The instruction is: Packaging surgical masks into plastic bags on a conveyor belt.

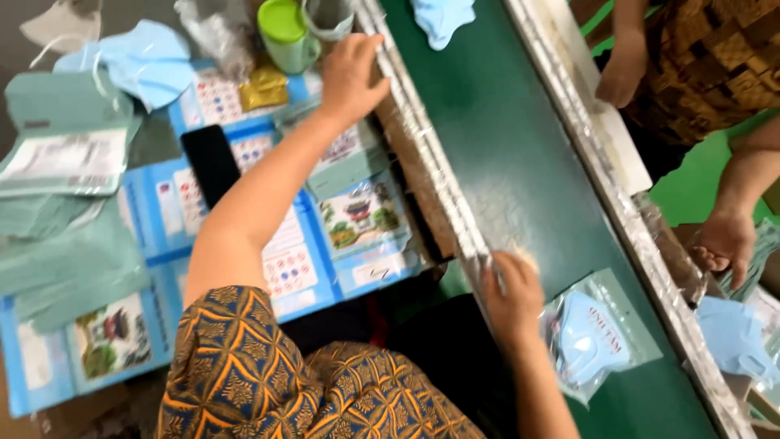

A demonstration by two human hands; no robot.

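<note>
Blue mask packet (597, 333) lies just beside open right hand (512, 297); left hand (351, 77) open.

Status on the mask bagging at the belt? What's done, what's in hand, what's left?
Done: one bagged mask lies on the green belt. In hand: nothing gripped; the right hand rests on the belt's near rail beside that bag, the left hand on the rail further up. Left: loose blue masks and a stack of empty pouches on the side table.
</note>
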